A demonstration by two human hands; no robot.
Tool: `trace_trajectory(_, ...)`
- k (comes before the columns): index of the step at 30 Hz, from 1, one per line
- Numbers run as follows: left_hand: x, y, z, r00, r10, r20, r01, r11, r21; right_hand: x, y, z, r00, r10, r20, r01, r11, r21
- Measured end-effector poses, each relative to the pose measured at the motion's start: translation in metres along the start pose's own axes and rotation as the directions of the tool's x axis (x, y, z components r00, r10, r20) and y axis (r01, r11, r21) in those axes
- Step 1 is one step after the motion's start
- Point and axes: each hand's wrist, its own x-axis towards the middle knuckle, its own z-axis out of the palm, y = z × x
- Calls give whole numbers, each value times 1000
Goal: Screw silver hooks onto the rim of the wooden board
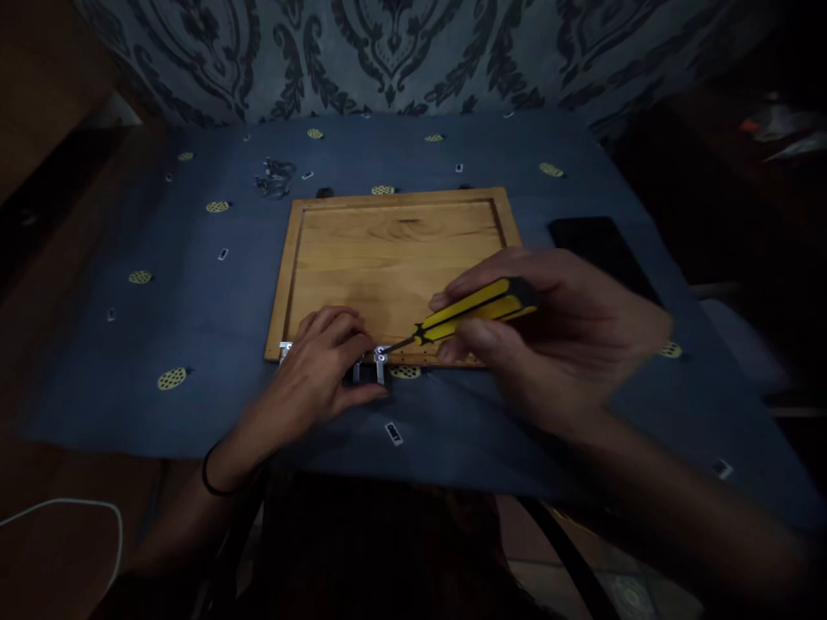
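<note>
A wooden board (394, 258) with a raised rim lies flat on the cloth. At its near edge a small silver metal bracket (380, 366) sticks out towards me. My left hand (323, 362) rests over that edge, fingers curled on the wood and thumb below, closed around the bracket. My right hand (556, 336) grips a yellow and black screwdriver (475, 310) by its handle. The screwdriver's tip meets the bracket at a screw. Another silver metal piece (286, 348) shows at the board's near left corner, partly behind my left hand. Small dark holes line the near rim.
A blue patterned cloth (194, 327) covers the table. Several loose metal pieces (275, 176) lie in a heap at the back left. A dark flat object (594, 245) lies right of the board. Patterned fabric (388, 52) stands behind the table; a white cable (96, 502) hangs at lower left.
</note>
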Motion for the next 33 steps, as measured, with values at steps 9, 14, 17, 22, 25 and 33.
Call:
trace_trajectory(9, -1, 0, -1, 999, -21, 31, 22, 1000, -9, -2, 4, 2, 996, 65, 65, -64, 998, -29)
trace_trajectory(14, -1, 0, 0, 998, -47, 37, 47, 999, 9, -2, 5, 4, 993, 74, 96, -74, 997, -8)
trace_trajectory(17, -2, 0, -1, 998, -42, 39, 42, 999, 18, -1, 5, 5, 993, 71, 90, -71, 997, 0)
trace_trajectory(22, -1, 1, -2, 999, -37, 31, 36, 999, 20, 0, 8, 5, 995, 18, 100, -17, 1000, -4)
trace_trajectory(25, -1, 2, -2, 999, -32, 23, 31, 999, 15, 0, 10, 5, 993, 14, 114, -11, 1000, -21)
trace_trajectory(33, -3, 1, -1, 998, -50, 46, 49, 998, 29, 1, 14, 6, 993, -51, 104, 54, 998, -26)
